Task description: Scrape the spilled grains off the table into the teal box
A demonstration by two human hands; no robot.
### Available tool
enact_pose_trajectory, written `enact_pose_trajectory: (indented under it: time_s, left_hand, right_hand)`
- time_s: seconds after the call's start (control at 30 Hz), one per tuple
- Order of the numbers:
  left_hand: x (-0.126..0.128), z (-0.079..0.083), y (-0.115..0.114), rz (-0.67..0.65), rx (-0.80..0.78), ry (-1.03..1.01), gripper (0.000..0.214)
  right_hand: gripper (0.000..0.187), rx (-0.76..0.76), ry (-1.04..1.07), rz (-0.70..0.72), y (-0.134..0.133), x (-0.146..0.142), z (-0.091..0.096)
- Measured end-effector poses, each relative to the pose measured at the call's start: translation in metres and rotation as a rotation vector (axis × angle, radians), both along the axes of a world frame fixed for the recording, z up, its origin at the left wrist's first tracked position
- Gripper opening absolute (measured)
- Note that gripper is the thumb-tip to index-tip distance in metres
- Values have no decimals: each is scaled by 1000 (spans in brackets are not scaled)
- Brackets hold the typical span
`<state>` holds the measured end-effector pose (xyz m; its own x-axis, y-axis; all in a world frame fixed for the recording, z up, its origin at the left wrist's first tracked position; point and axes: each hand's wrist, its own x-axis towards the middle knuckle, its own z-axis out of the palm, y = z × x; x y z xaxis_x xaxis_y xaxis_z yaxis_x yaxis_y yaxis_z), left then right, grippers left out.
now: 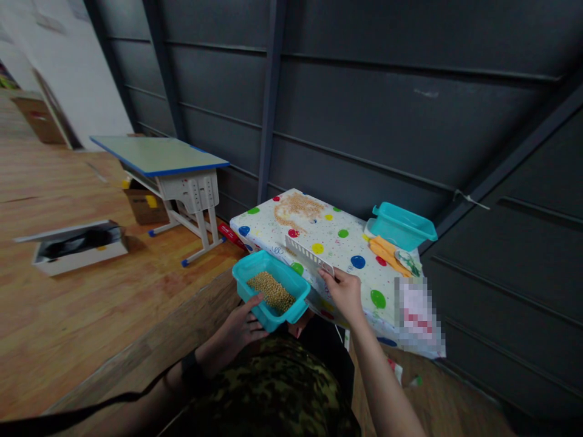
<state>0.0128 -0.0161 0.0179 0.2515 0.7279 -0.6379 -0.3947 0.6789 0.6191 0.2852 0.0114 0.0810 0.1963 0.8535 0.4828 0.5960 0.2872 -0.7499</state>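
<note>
My left hand [239, 328] grips the near left side of a teal plastic container [298, 284], its thumb over the rim. Yellow-tan beans [272, 291] cover part of the container's bottom. It is held at the near edge of a table with a balloon-print cloth [346, 258]. My right hand [344, 292] pinches one end of a thin white slotted strip [304, 250], which stands on its long edge at or just above the cloth beside the container. More tan beans or grains [303, 206] lie scattered at the table's far left; a few show behind the strip.
A second teal container [403, 224] stands at the table's right back, with an orange cloth or glove [387, 250] before it. A school desk [159, 155] is at the left, near a white box [82, 252] on the floor. A dark panelled wall [364, 109] runs behind.
</note>
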Motion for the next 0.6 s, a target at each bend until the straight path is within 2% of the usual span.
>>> enact_pose_trajectory:
  time_s: [0.17, 0.3, 0.4, 0.5, 0.6]
  left_hand:
    - [-2, 8, 2, 19, -16, 23, 44]
    - [-3, 6, 1, 9, 4, -2, 42]
    - [-4, 4, 2, 5, 11, -5, 43]
    - [-2, 5, 3, 15, -22, 30, 43]
    - [-2, 8, 4, 14, -24, 41, 43]
  right_hand:
    - [30, 27, 23, 64, -19, -12, -9]
    - [25, 76, 27, 110, -37, -24, -18]
    - [25, 82, 32, 118, -39, -26, -17]
    - [27, 77, 77, 44, -14, -15, -4]
    - [33, 44, 59, -38, 35, 6, 17]
